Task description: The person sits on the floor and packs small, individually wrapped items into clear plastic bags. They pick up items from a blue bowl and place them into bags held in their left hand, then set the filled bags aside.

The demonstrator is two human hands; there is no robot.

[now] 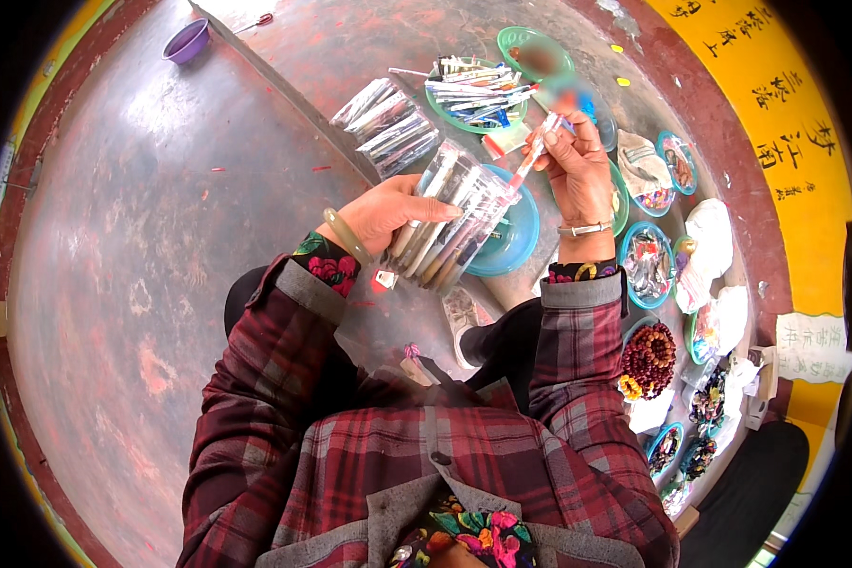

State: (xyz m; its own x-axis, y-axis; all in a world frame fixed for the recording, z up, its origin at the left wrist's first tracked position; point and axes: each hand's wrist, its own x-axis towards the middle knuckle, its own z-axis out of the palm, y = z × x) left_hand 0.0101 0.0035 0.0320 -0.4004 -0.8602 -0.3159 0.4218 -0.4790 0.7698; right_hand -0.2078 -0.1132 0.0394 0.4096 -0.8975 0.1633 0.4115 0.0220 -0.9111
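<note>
My left hand (388,216) grips a clear plastic pack (445,227) of slim, pen-like sticks, its thumb lying across the front. Close to the pack's upper right corner, my right hand (579,168) pinches a slender white and reddish pen-like stick (532,159). The stick's lower end points down toward the pack; I cannot tell whether it touches it. Below and partly behind the pack stands a blue basin (516,248). More clear packs (388,128) of similar sticks lie on the floor beyond my left hand. A green basin (456,120) just past them is heaped with loose sticks.
At the far left stands a purple basin (186,43), with red-handled scissors (263,19) nearby. Along the right wall are several bowls, one a blue bowl (627,254) of small packets, plus dark red bead strands (648,358) and white bags (710,232). My shoe (461,322) is below the pack.
</note>
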